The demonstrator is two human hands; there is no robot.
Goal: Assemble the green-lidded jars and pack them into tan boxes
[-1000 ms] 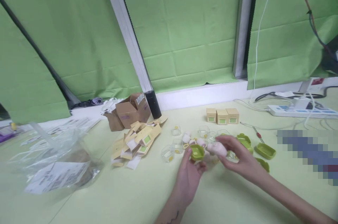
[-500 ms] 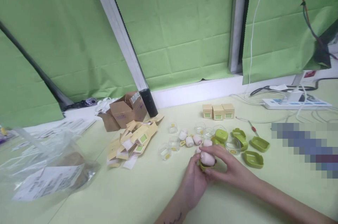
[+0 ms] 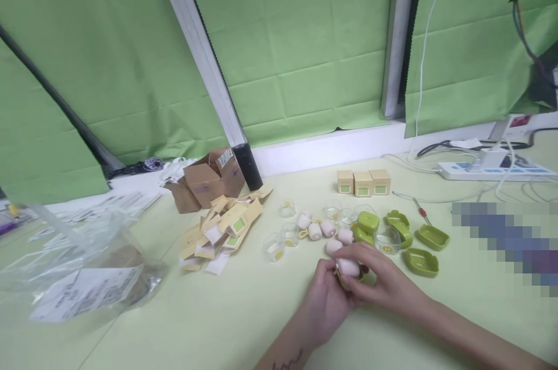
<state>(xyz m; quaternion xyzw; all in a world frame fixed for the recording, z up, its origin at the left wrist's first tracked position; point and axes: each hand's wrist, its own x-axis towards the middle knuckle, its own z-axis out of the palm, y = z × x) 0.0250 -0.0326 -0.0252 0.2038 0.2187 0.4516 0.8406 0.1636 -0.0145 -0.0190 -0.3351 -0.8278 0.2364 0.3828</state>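
Note:
Between both hands sits a pale pink rounded piece [image 3: 347,267], with a green piece [image 3: 342,283] partly visible below it. My left hand [image 3: 328,300] is wrapped round the green piece from the left. From the right, my right hand [image 3: 379,280] has its fingers on the pink piece. Several more pink pieces [image 3: 314,231] lie just beyond the hands. Around them are clear cups with yellow marks [image 3: 289,234]. Green trays [image 3: 422,263] and a stacked green lidded piece [image 3: 368,222] are to the right.
Flattened yellow cartons [image 3: 235,224] and an open brown box [image 3: 209,181] lie at left, near a plastic bag [image 3: 96,277]. Three small boxes [image 3: 363,184] stand at the back. A screwdriver [image 3: 422,211] and power strip [image 3: 497,171] are at right.
The view has shifted slightly. Both hands still hold the pink and green pieces, and the pink piece appears turned a little, more on its side.

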